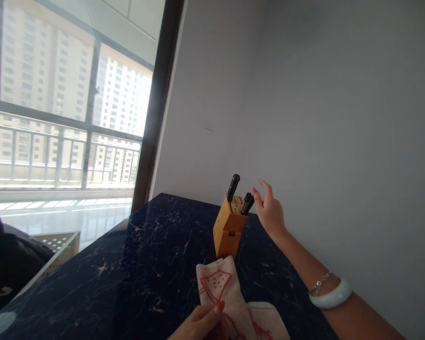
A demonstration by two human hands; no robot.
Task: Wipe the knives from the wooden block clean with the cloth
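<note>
A wooden knife block (pixel 228 229) stands on the dark marble counter (pixel 145 264) near the wall, with black knife handles (pixel 233 187) sticking out of its slots. My right hand (pixel 269 210) reaches toward it, fingers apart, fingertips just beside the right-hand handles (pixel 247 203) and holding nothing. A bangle and a thin bracelet sit on that forearm. At the bottom edge my left hand (pixel 201 323) pinches a beige cloth with a red pattern (pixel 223 297), which stands up in front of the block.
A plain grey wall (pixel 322 118) runs along the counter's far and right side. A large window with a dark frame (pixel 156 108) fills the left, with a balcony railing beyond. A perforated metal basket (pixel 56 245) and a dark shape sit at lower left.
</note>
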